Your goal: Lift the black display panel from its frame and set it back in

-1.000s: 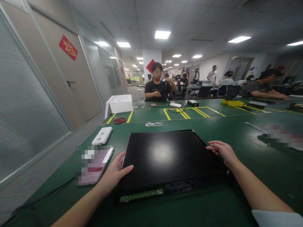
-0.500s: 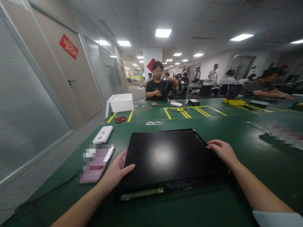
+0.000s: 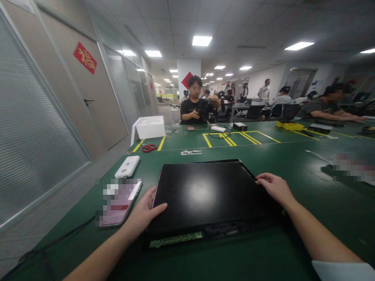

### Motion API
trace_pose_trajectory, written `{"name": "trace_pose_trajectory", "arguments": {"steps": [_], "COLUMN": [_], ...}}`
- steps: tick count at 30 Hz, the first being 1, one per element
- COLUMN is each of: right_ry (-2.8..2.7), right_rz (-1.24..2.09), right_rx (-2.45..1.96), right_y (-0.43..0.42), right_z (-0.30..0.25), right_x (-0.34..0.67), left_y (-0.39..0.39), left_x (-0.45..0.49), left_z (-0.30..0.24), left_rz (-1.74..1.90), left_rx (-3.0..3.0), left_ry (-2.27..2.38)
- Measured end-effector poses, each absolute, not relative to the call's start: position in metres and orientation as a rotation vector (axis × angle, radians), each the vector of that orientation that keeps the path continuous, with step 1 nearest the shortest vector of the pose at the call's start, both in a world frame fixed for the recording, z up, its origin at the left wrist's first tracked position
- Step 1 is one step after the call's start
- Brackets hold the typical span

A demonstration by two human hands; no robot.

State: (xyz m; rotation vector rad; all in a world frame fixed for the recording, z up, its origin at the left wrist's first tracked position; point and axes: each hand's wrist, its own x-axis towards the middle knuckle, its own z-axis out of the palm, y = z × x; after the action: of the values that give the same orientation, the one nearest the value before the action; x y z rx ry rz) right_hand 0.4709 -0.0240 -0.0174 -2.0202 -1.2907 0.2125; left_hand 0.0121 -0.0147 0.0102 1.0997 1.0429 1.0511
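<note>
A black flat display panel lies before me in a thin dark frame. Along its near side a strip of green circuit board is exposed. My left hand grips the left edge, thumb on the screen's face and fingers at the side. At the right edge my right hand is closed, with thumb and fingertips pinching the frame's rim. What its fingertips do underneath is hidden.
Left of the panel lie a phone and a white power bank. Beyond are red-handled scissors, small white pieces and a white box. A person sits across the green table.
My hands and the display panel have barely moved. Across the table, the seated person's hands have shifted slightly around a dark object.
</note>
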Motion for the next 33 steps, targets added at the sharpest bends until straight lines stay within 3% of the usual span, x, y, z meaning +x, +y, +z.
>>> {"name": "trace_pose_trajectory", "arguments": {"steps": [33], "right_ry": [-1.394], "right_rz": [0.131], "right_rx": [-2.048], "right_y": [-0.024], "right_z": [-0.021], "right_x": [0.473], "left_y": [-0.011], "left_x": [0.010], "left_z": [0.005], "left_rz": [0.955], "left_rx": [1.189], "left_ry": [1.037]}}
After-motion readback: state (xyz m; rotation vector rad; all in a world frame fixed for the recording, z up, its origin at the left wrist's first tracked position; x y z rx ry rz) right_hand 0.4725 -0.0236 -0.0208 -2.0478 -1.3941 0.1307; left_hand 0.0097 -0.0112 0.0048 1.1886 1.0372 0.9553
